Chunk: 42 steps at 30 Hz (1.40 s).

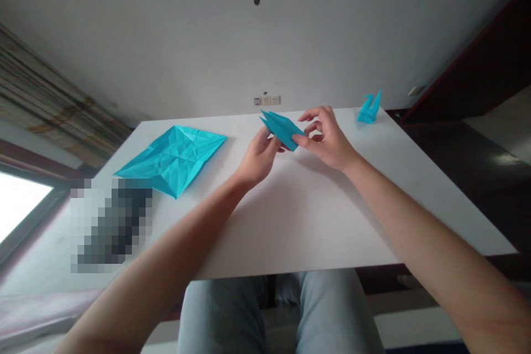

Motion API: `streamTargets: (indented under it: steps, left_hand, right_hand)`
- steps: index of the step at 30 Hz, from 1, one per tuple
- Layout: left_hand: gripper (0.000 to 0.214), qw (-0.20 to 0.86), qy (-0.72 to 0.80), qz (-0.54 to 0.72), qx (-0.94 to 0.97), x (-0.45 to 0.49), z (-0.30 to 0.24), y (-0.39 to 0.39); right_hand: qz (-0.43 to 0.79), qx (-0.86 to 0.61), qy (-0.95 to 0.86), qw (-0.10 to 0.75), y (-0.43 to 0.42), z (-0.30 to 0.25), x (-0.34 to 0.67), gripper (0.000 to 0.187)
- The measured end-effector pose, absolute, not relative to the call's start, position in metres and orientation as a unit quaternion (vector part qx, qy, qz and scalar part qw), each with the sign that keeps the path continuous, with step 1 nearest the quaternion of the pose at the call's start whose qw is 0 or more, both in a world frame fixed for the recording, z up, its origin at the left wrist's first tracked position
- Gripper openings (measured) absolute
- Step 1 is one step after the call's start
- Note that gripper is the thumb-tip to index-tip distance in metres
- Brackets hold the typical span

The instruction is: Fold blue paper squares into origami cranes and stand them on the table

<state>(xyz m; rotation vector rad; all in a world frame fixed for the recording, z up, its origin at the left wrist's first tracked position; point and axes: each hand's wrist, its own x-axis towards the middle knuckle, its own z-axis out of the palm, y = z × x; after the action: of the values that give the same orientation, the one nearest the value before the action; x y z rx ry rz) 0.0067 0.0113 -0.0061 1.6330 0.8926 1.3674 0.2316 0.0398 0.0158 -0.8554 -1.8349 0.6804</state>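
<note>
Through the head camera I have both hands raised over the middle of the worktop (298,221), with the folded paper (282,130) between them. It is a narrow blue piece with pointed ends, held up off the surface at a tilt. My left hand (259,157) supports its lower edge, the fingers (267,138) closed in against the paper. My right hand (326,138) has it from the other side: the thumb (299,140) presses on the blue near the lower right end, while the other fingers (317,119) curl above it, partly open. I can't tell whether their tips touch the paper.

Left of my hands, a large creased sheet (172,157) of the same blue lies flat on the worktop, showing a diamond outline. Toward the far right corner stands a small blue paper crane (368,110), well apart from my right hand. A pixelated, blurred object (110,227) sits near the left edge, and I can't tell what it is. A wall socket (266,100) shows beyond the far edge, and my knees in pale jeans (224,315) show below the near edge.
</note>
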Motion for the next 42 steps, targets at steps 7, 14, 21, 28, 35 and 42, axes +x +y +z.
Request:
streamTargets:
  steps: [7, 14, 21, 28, 35, 42]
  left_hand:
    - [0.039, 0.379, 0.352, 0.559, 0.648, 0.006, -0.005, 0.010]
    - [0.047, 0.319, 0.342, 0.624, 0.626, 0.005, -0.009, 0.012]
    - [0.054, 0.267, 0.345, 0.610, 0.661, 0.006, 0.006, -0.003]
    - [0.037, 0.296, 0.326, 0.601, 0.667, 0.004, 0.000, 0.000]
    - [0.044, 0.377, 0.338, 0.588, 0.631, 0.004, -0.001, 0.005]
    - [0.025, 0.331, 0.314, 0.584, 0.672, 0.001, 0.002, 0.006]
  right_hand:
    - [0.402, -0.316, -0.744, 0.430, 0.034, 0.025, 0.231, 0.049]
    - [0.444, -0.322, -0.729, 0.409, 0.031, 0.027, 0.225, 0.058]
    - [0.413, -0.339, -0.724, 0.435, 0.031, 0.027, 0.227, 0.059]
    - [0.449, -0.330, -0.700, 0.446, 0.034, 0.026, 0.226, 0.059]
    - [0.489, -0.295, -0.688, 0.448, 0.037, 0.028, 0.227, 0.052]
    - [0.533, -0.300, -0.661, 0.435, 0.033, 0.036, 0.230, 0.042]
